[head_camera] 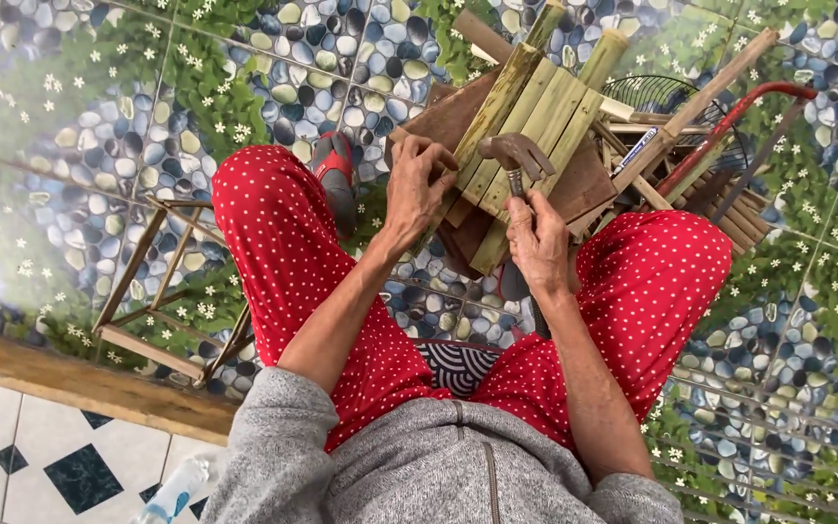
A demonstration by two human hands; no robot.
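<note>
Hammering on a panel of green split-bamboo slats [526, 126], steadied across the lap.

The right hand [538, 243] is closing around the handle of a rusty brown claw hammer [518, 155], gripping high near the head, wrist cocked up, forearm running back along the red polka-dot trouser leg [647, 281]. The left hand [417, 189] is pressing on the panel's left edge, fingers curled over it; it may be pinching a nail, though that is too small to tell. The panel is lying on a dark brown wooden board [584, 184] between the knees, above the pebble-patterned tile floor [70, 146]. For a clean strike, short, square taps seem wise, with the steadying fingers kept clear of the hammer face. A small bamboo frame [162, 301] is lying to the left.
</note>
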